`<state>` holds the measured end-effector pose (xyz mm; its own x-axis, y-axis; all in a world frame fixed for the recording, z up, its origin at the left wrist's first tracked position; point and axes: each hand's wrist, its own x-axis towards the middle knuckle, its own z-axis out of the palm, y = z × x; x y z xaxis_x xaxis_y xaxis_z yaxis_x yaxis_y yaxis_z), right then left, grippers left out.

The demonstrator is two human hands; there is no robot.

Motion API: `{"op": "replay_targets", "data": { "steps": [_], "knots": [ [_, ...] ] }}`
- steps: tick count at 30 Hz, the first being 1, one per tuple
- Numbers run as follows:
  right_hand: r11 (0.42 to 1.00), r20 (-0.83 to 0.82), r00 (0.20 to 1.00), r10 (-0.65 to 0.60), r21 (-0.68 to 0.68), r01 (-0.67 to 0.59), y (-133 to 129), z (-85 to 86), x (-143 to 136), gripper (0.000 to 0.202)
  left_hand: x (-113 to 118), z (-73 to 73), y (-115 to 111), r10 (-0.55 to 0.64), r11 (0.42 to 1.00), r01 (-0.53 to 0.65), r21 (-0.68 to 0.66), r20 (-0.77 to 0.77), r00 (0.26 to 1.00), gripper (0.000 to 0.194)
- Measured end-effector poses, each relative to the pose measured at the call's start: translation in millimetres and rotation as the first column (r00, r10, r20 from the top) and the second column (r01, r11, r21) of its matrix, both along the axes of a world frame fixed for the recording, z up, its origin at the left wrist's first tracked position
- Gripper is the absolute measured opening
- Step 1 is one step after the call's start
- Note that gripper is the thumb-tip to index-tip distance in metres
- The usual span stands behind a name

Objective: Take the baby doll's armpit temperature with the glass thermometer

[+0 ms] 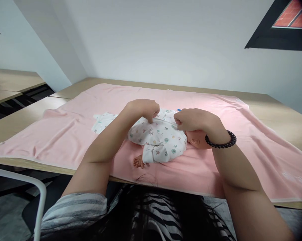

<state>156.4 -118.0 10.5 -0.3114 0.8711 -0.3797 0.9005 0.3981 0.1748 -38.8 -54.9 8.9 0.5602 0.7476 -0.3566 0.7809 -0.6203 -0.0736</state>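
A baby doll (194, 140) lies on its back on a pink blanket, its head to the right and one small hand (138, 162) poking out of a cuff. It wears a white baby shirt (163, 137) printed with small coloured figures. My left hand (146, 109) pinches the front of the shirt near its middle. Close to the doll's neck, my right hand (191, 119) grips the shirt's upper edge with curled fingers, and my forearm and hand hide part of the doll's head. Matching printed cloth (104, 121) shows at the left, partly behind my left forearm.
The pink blanket (73, 134) covers most of the wooden table (278, 110) and is wrinkled at the left. A small blue item (179, 109) peeks out behind the doll. A white metal tube frame (41, 190) stands at the lower left. A white wall rises behind.
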Motion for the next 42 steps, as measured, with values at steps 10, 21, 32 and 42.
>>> {"op": "replay_targets", "data": {
  "steps": [10, 21, 32, 42],
  "knots": [
    [1.000, 0.016, 1.000, 0.000, -0.004, 0.000, -2, 0.6, -1, 0.017, 8, 0.8, -10, 0.030, 1.000, -0.029, 0.007, -0.055, 0.998, 0.018],
    [1.000, -0.007, 1.000, -0.001, -0.008, 0.001, 0, -0.5, 1, 0.020, -2, 7.7, -10, 0.027, 1.000, -0.027, -0.009, -0.010, 1.000, 0.020],
    [1.000, -0.011, 1.000, -0.011, -0.010, 0.011, -2, 1.0, 0, 0.019, -15, 11.3, -3, -0.046, 0.998, 0.054, -0.043, 0.163, 0.985, 0.012],
    [1.000, -0.013, 1.000, -0.008, -0.019, 0.008, -2, 1.5, -2, 0.020, -13, 5.1, 9, -0.040, 0.990, 0.064, -0.124, 0.182, 0.982, 0.011]
  ]
}}
